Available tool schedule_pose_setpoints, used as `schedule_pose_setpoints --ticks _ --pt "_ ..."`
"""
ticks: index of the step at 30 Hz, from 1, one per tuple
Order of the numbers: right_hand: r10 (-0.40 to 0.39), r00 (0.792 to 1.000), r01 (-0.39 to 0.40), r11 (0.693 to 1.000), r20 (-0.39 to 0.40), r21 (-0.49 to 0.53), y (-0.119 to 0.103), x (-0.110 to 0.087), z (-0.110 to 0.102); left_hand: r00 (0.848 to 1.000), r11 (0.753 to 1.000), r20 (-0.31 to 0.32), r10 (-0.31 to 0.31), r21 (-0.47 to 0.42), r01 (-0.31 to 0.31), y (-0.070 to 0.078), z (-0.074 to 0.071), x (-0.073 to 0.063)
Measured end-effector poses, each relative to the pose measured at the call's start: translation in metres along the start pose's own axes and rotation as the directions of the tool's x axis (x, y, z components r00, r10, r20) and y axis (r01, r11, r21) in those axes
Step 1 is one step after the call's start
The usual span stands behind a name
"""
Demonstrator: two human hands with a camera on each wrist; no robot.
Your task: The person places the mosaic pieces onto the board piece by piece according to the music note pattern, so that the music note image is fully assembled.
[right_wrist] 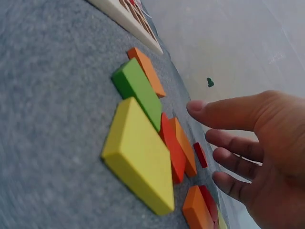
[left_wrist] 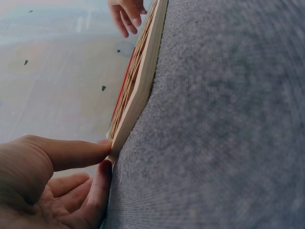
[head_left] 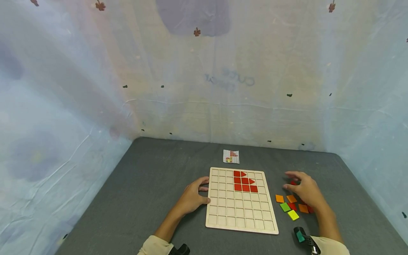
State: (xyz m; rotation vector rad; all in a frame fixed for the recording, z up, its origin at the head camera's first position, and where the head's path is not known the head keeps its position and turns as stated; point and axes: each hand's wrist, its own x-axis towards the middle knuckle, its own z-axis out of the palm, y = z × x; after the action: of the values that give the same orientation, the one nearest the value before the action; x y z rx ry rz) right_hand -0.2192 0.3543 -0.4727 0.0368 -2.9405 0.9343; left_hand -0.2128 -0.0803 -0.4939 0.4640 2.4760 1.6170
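A pale wooden grid board (head_left: 240, 209) lies on the table, with several red squares (head_left: 237, 180) and two red triangles (head_left: 252, 181) in its upper cells. My left hand (head_left: 192, 196) rests its thumb and fingertips against the board's left edge; the left wrist view shows the thumb (left_wrist: 81, 153) right at the rim. Above the loose pieces on the right hovers my right hand (head_left: 306, 189), thumb and fingers apart and nothing between them. A red piece (right_wrist: 200, 155) lies just past its fingertips. Nearer are a yellow tile (right_wrist: 140, 155) and a green tile (right_wrist: 138, 93).
Behind the board is a small pattern card (head_left: 231, 156) with a printed grid and coloured shapes. Orange tiles (head_left: 279, 198) lie among the loose pieces, some overlapping. A hanging sheet (head_left: 204, 117) surrounds the grey table (head_left: 159, 166) at the back and sides.
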Motion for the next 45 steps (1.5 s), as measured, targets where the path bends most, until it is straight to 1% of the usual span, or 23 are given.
schedule_pose_setpoints --ticks 5,11,15,26,35,45 --pt "0.014 1.000 -0.014 1.000 -0.009 -0.018 0.005 0.000 0.000 1.000 1.000 0.000 0.005 -0.001 -0.005 0.000 0.000 0.000" --pt "0.014 1.000 -0.015 0.999 -0.017 -0.034 0.011 -0.001 -0.003 1.000 1.000 0.001 -0.006 0.003 0.006 -0.001 0.000 0.001" --pt "0.032 0.999 -0.032 0.999 -0.011 -0.034 0.013 -0.001 -0.004 1.000 1.000 0.000 -0.010 -0.004 0.010 -0.001 0.000 0.001" --pt "0.041 0.999 -0.041 0.998 -0.011 -0.044 0.009 -0.004 -0.006 1.000 1.000 -0.002 -0.016 -0.002 0.016 -0.003 0.000 0.001" --pt "0.111 0.993 -0.111 0.993 0.025 -0.034 0.009 -0.003 -0.008 1.000 1.000 -0.001 -0.015 0.000 0.015 -0.003 0.000 0.001" --pt "0.104 0.994 -0.103 0.993 0.033 -0.053 0.011 -0.001 -0.008 1.000 1.000 -0.007 -0.014 0.006 0.014 -0.002 0.000 0.001"
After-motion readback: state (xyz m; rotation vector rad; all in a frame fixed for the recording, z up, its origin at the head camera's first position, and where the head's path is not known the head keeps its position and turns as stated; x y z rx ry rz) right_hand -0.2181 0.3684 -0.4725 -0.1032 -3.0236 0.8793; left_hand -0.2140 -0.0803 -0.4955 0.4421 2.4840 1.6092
